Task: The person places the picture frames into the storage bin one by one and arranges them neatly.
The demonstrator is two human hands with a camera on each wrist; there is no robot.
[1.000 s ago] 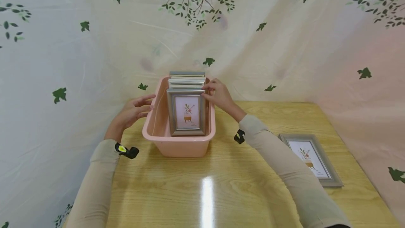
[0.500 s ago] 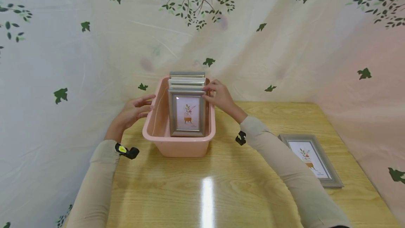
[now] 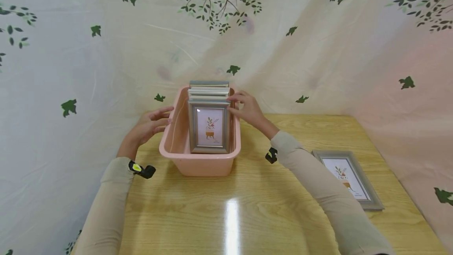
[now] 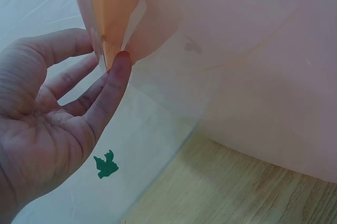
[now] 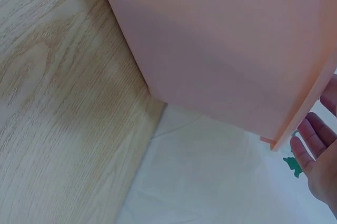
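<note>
Inside a pink plastic bin (image 3: pixel 202 165), a silver-grey picture frame (image 3: pixel 210 149) stands upright, its plant print facing me. Several more picture frames (image 3: pixel 209 91) stand behind it. My right hand (image 3: pixel 250 109) pinches the front frame's upper right corner, thumb on the near side and fingers behind the top edge. In the right wrist view, that hand's fingers (image 5: pixel 310 137) show beyond the bin's rim, and the frame is hidden. With its fingers extended, my left hand (image 3: pixel 148 126) touches the bin's left rim. The left wrist view shows those fingertips (image 4: pixel 122 60) against the rim.
Another grey picture frame (image 3: pixel 364 186) lies flat at the table's right, partly covered by my right forearm. The bin stands near the back of the wooden table (image 3: pixel 184 215). A pale curtain (image 3: pixel 276 50) with printed leaves and birds hangs close behind it.
The front picture frame has shifted very slightly to the right, then stays put. My right hand and wrist have edged slightly right; my left hand keeps its place.
</note>
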